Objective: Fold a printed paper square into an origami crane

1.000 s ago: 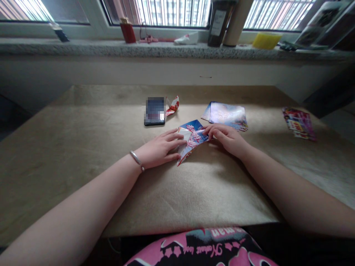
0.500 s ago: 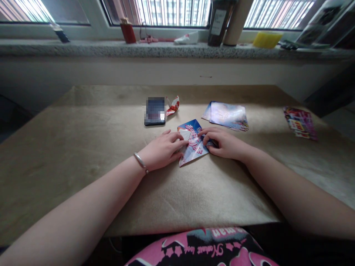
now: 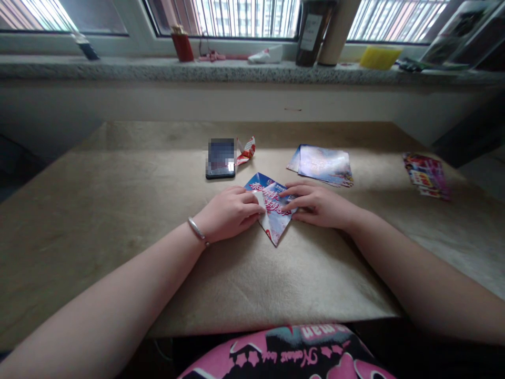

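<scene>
A folded sheet of printed paper (image 3: 277,221), blue and white with red-pink lettering, lies on the table in front of me, one point towards me. My left hand (image 3: 232,211), with a silver bracelet at the wrist, is closed on its left edge, where a strip of the white side shows. The left thumb is partly hidden. From the other side, my right hand (image 3: 319,206) rests its spread fingers flat on the paper's right part.
Beyond the paper are a dark phone-like device (image 3: 221,164), partly blurred, and a small red-and-white folded paper piece (image 3: 247,151). A stack of printed sheets (image 3: 325,163) lies behind my right hand; colourful cards (image 3: 427,176) sit far right. The stone windowsill (image 3: 221,72) holds several items.
The paper has turned so that its near point moved right and now faces me. My right fingers have spread from a curled grip; my left hand has shifted slightly left.
</scene>
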A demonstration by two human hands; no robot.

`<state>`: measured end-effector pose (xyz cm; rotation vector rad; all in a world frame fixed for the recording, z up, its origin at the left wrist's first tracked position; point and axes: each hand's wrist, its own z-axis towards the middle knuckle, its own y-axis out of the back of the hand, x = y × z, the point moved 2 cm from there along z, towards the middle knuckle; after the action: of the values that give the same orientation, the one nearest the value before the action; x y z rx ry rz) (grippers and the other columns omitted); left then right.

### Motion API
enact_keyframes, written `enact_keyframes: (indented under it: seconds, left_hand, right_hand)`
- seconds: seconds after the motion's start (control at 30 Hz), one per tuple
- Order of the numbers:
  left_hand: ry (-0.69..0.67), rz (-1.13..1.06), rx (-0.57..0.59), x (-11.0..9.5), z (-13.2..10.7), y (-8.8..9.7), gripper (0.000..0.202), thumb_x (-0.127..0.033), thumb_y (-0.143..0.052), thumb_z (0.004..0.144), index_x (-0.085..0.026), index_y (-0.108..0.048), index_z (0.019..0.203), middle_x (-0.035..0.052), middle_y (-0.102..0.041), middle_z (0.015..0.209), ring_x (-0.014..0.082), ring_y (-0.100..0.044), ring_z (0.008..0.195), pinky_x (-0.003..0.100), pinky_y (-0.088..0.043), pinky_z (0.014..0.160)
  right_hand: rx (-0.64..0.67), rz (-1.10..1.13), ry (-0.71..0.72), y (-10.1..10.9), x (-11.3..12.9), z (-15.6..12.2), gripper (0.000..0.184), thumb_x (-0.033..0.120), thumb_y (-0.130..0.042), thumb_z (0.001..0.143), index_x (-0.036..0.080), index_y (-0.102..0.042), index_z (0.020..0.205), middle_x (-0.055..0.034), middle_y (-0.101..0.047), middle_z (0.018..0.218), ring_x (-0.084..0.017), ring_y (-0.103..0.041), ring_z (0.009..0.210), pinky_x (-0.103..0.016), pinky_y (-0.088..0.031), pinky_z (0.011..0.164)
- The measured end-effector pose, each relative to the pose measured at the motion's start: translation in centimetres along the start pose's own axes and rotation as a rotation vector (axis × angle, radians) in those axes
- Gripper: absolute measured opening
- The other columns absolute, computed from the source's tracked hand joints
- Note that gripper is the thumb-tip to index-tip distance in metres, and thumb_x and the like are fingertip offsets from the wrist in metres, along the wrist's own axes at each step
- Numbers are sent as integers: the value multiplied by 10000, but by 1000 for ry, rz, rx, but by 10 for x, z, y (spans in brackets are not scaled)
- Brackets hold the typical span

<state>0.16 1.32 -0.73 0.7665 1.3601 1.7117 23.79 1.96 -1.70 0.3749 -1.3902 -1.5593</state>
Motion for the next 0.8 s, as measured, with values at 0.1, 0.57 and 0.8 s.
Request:
enact_keyframes:
  seconds: [0.1, 0.57, 0.8]
  left_hand:
    - [49, -67, -35, 1, -1, -1, 249, -253, -444, 914, -210, -673, 1005, 58, -663, 937, 175, -578, 839, 311, -461, 760]
    - [348, -152, 95, 8, -4, -12, 535, -356, -489, 887, -125, -387, 1358, 135, -425, 1407, 264, -338, 1325, 444, -279, 1111]
    - [369, -376, -30, 13, -4, -10, 694, -257, -607, 790, -195, -292, 1406, 103, -484, 1263, 207, -504, 1126, 347, -417, 997]
  right_hand:
    - [10, 31, 9, -1, -1, -1, 219, 250, -579, 846, 306, -704, 1017, -29, -652, 1175, -197, -547, 1150, -418, -429, 997]
    - [36, 85, -91, -6, 8, 6, 109, 310, -575, 837, 208, -611, 819, -96, -604, 1249, -203, -536, 1171, -415, -425, 997]
    - [68, 15, -78, -8, 7, 7, 254, 327, -614, 810, 205, -588, 1031, -93, -566, 1298, -212, -489, 1225, -409, -397, 1036]
